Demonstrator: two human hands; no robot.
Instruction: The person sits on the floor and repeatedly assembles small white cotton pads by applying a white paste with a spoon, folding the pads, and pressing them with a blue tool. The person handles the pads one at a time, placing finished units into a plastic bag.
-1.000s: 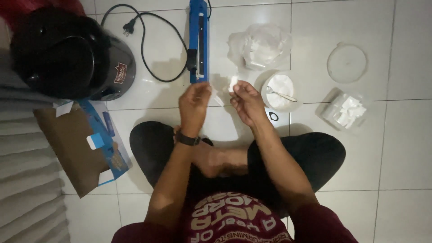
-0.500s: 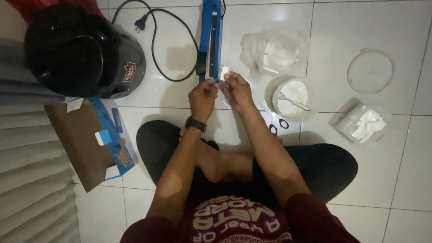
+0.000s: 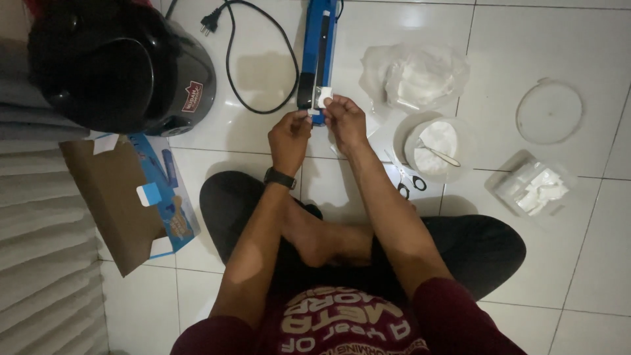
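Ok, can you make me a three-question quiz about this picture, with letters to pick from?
1. Where is the small white packet?
A. on the blue sealer
B. inside the helmet
C. on the round lid

2. What colour is the helmet?
A. red
B. black
C. yellow

3. Is the power plug plugged in?
A. yes, into a wall
B. no, lying loose on the floor
C. yes, into the helmet

Answers: 1 A, the left hand and right hand pinch it at the sealer's bar. 2 B, its shell is glossy black. 3 B, its prongs lie bare on the tiles.

The white tiled floor carries a helmet, blue sealer, lid and scissors.
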